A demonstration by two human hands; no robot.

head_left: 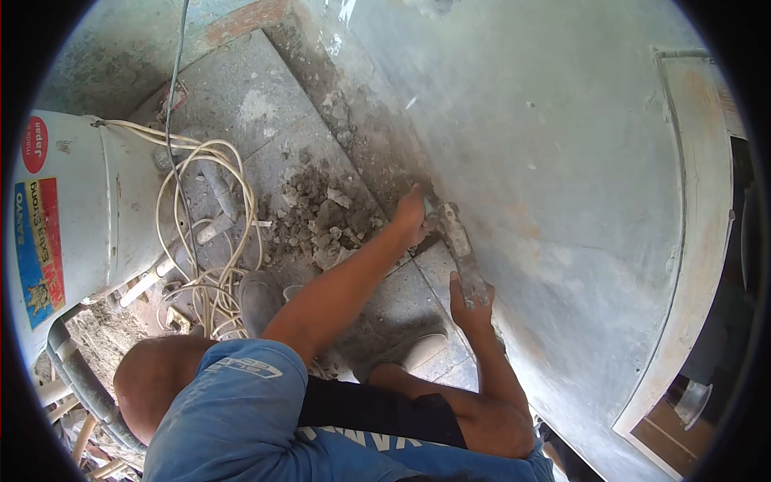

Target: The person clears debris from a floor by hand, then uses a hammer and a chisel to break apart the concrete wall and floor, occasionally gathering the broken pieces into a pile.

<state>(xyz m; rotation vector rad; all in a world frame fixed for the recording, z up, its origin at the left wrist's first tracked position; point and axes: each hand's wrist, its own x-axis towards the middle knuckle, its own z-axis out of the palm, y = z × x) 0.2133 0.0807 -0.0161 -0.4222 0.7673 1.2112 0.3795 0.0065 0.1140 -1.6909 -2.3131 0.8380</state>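
My left hand (411,217) is closed near the foot of the grey wall, beside the upper end of a long, dusty grey tool (458,241). What its fingers hold is too small and hidden to name. Lower and to the right, my right hand (471,309) is closed round the lower end of that tool, close to the wall. Broken rubble (325,225) is heaped on the floor tiles left of my left hand.
A white drum (132,201) with labels stands at the left. Looped cream cable (233,265) lies beside it, near a shoe (259,301). The grey wall (562,161) rises at the right, with a pale frame (699,209) at its edge.
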